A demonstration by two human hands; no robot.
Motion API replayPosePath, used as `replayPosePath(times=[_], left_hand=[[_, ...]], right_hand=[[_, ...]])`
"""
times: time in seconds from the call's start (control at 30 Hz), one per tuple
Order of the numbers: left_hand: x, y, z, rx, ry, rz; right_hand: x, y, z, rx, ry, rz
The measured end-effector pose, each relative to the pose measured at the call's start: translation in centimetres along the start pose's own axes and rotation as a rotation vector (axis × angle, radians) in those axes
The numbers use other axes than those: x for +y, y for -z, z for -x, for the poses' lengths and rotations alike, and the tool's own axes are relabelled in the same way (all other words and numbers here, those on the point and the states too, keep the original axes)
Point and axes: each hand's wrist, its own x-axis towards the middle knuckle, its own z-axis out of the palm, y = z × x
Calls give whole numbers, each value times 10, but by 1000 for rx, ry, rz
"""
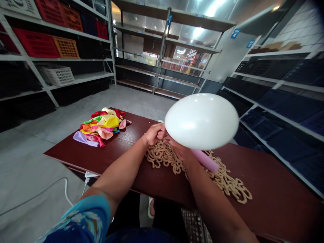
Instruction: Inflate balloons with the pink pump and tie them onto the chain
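A large inflated white balloon (201,120) hangs over the table, its neck end turned left toward my hands. My left hand (155,133) is closed at that end, fingers curled in a pinch. Just right of it and below the balloon, my right hand (178,148) has its fingertips drawn together at the same neck; the balloon partly covers this hand. The knot or opening of the balloon is hidden by my fingers. Beneath both hands lies a long heap of tan, curled, rope-like pieces (162,157). A pink cylinder (206,160) rests on that heap beside my right forearm.
A pile of uninflated coloured balloons (103,126) lies on the left of the dark red table (121,148). Shelves with red and orange crates (37,44) stand left, metal racks (162,54) behind, dark bins (273,118) right. A white cable (66,189) hangs at the left.
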Motion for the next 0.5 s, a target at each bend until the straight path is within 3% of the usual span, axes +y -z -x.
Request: replayPosePath(times=[0.13, 0.3, 0.4, 0.5], left_hand=[[21, 24, -1, 53, -91, 293], [28, 44, 1, 276, -95, 489], [25, 53, -1, 256, -123, 528], [22, 62, -5, 189, -170, 522]], right_hand=[[2, -4, 2, 64, -75, -145], [-7, -9, -1, 111, -124, 110], [-19, -13, -9, 47, -160, 303], [-30, -20, -23, -12, -104, 520]])
